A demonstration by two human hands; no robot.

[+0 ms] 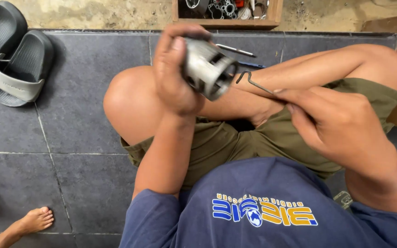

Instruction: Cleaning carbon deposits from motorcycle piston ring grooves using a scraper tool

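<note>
Hands work above crossed legs: the right hand (341, 121) pinches a bent wire hook (253, 82), its tip at the metal piston (206, 69) gripped firmly in the left hand (175, 69). Beyond lie grey sandals (14, 55) and a wooden parts tray (228, 20) on the tiled floor (79, 110).

Soft, even daylight, faint shadows under the legs on the floor (83, 115), slight motion blur on the hands (175, 73).

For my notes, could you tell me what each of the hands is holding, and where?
The left hand grips a grey metal cylinder around its closed end. The right hand pinches a bent wire hook by its straight tail.
</note>
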